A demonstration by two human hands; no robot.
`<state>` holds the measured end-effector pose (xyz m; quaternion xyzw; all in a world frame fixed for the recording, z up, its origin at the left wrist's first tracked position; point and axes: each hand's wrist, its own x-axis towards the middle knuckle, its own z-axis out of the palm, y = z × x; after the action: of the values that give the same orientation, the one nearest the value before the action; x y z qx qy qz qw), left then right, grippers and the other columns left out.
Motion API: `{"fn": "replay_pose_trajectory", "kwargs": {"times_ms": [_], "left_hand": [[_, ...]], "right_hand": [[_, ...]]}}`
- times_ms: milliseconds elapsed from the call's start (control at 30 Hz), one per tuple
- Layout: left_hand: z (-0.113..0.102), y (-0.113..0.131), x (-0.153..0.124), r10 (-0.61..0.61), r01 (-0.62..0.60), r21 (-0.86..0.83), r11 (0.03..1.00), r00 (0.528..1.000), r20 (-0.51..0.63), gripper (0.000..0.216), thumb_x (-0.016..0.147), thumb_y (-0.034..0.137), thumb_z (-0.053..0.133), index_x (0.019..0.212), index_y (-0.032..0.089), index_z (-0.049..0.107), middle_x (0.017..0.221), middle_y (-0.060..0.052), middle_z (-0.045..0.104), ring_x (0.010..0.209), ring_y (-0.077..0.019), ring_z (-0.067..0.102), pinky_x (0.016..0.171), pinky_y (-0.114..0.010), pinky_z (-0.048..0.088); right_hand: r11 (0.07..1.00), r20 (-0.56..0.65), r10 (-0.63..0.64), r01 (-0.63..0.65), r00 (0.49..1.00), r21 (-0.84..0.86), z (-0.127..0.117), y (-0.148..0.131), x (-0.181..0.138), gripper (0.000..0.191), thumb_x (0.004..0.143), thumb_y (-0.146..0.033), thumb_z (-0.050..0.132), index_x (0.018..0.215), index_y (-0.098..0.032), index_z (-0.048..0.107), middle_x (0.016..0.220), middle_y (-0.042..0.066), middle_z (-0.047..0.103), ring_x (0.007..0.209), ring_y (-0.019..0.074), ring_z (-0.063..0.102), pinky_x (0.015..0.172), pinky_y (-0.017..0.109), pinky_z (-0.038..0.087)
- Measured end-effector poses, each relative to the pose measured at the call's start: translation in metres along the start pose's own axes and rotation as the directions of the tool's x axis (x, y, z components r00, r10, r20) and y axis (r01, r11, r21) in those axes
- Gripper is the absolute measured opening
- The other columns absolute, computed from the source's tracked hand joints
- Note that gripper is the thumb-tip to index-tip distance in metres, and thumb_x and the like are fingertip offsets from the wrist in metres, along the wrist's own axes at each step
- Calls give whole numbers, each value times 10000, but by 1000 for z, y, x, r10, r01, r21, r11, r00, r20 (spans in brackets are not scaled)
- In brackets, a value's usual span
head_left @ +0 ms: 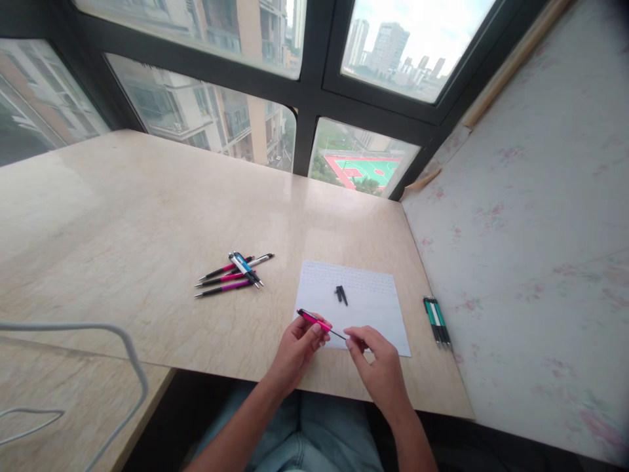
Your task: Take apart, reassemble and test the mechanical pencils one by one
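My left hand (pixel 301 347) grips a pink and black pen barrel (pixel 313 320) above the near edge of a white sheet of paper (pixel 373 308). My right hand (pixel 376 360) pinches the thin dark refill (pixel 339 335) that sticks out of the barrel's end. Two small black pen parts (pixel 341 294) lie on the middle of the sheet.
A pile of several pens (pixel 234 272), pink, blue and silver, lies on the beige marble table (pixel 147 216) to the left. Green pens (pixel 436 320) lie by the right table edge, next to a flowered wall. Windows stand behind; a white wire frame (pixel 88 367) is at lower left.
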<state>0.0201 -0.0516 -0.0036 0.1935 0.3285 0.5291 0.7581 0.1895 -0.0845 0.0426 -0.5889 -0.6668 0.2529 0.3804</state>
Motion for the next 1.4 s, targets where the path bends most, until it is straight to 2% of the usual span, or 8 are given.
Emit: {"fn": "replay_pose_trajectory", "kwargs": {"times_ms": [367, 567, 667, 767, 867, 967, 1200, 1400], "left_hand": [[0, 0, 0, 5, -5, 11, 1000, 1000, 9, 209, 766, 241, 765, 922, 152, 659, 901, -62, 707, 718, -127, 633, 703, -259, 483], [0, 0, -1, 1, -2, 14, 1000, 1000, 29, 202, 775, 246, 757, 922, 155, 654, 904, -60, 707, 717, -127, 631, 700, -260, 480], [0, 1, -1, -6, 5, 21, 1000, 999, 41, 198, 772, 246, 760, 915, 153, 659, 901, -62, 707, 716, -127, 629, 700, -259, 480], [1, 1, -1, -6, 6, 14, 1000, 1000, 15, 199, 759, 243, 771, 901, 153, 665, 887, -59, 708, 712, -126, 628, 713, -261, 485], [-1, 0, 0, -17, 17, -15, 1000, 1000, -2, 192, 760, 232, 770, 900, 149, 668, 867, -55, 705, 719, -126, 632, 711, -252, 489], [-5, -1, 2, -28, 29, -57, 998, 1000, 11, 168, 779, 217, 755, 903, 144, 669, 857, -57, 703, 717, -119, 632, 693, -231, 490], [-10, 0, 2, -61, 64, -160, 985, 998, 24, 156, 806, 208, 732, 938, 149, 671, 896, -52, 697, 730, -91, 629, 693, -188, 488], [-7, 1, 0, -50, 57, -111, 992, 996, 71, 143, 818, 212, 720, 937, 154, 666, 900, -65, 705, 741, -109, 640, 718, -217, 497]], "right_hand": [[977, 11, 205, -205, 979, 63, 8, -6, 10, 273, 925, -342, 503, 1002, -160, 692, 586, -2, 621, 522, 144, 582, 536, 234, 454], [946, 87, 283, -293, 955, 141, 13, -1, 8, 287, 927, -369, 509, 1003, -157, 686, 526, -21, 574, 476, 139, 543, 496, 235, 438], [962, 33, 235, -237, 971, 138, 12, -2, 8, 240, 922, -335, 532, 981, -162, 688, 600, 4, 625, 548, 151, 595, 555, 247, 484], [998, -48, 59, -57, 997, 37, 10, -7, 10, 165, 910, -262, 553, 940, -180, 694, 760, 45, 677, 655, 165, 623, 631, 272, 512], [989, -84, -137, 132, 987, -69, 9, -13, 13, 156, 909, -178, 536, 919, -196, 690, 835, 61, 675, 714, 175, 618, 674, 296, 516], [973, -103, -220, 210, 970, -100, 10, -17, 14, 176, 907, -128, 527, 947, -203, 681, 870, 69, 670, 772, 185, 624, 697, 305, 523], [967, -49, -243, 238, 969, -95, 13, -22, 13, 176, 909, -142, 526, 963, -205, 680, 839, 62, 671, 763, 186, 625, 674, 296, 520], [997, -81, -45, 40, 996, -58, 16, -20, 16, 182, 915, -256, 541, 980, -192, 699, 749, 42, 695, 602, 158, 624, 621, 279, 522]]}}
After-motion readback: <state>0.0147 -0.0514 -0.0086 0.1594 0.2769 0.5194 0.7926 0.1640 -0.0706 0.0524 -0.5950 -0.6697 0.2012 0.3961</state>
